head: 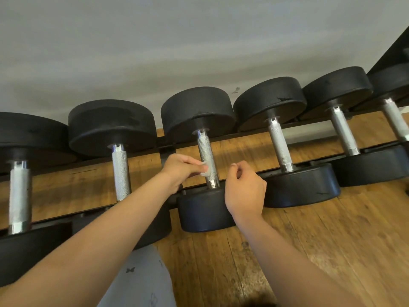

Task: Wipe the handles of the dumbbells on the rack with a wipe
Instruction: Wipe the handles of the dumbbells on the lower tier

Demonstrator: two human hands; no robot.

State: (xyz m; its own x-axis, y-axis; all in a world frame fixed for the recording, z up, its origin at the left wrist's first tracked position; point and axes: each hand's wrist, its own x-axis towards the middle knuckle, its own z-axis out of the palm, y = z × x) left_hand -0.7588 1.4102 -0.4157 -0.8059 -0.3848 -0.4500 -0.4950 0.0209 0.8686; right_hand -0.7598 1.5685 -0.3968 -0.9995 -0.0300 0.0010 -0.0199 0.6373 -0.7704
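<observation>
The third dumbbell (200, 156) from the left lies across the rack (166, 142), its handle (205, 151) running from front rail to back rail. The left hand (179, 171) pinches a wipe (204, 170) against the handle's left side, near the front head. The right hand (243, 189) hovers just beside the handle, fingers curled, holding nothing.

Black rack (247, 176) bearing dumbbells (285, 138)
</observation>
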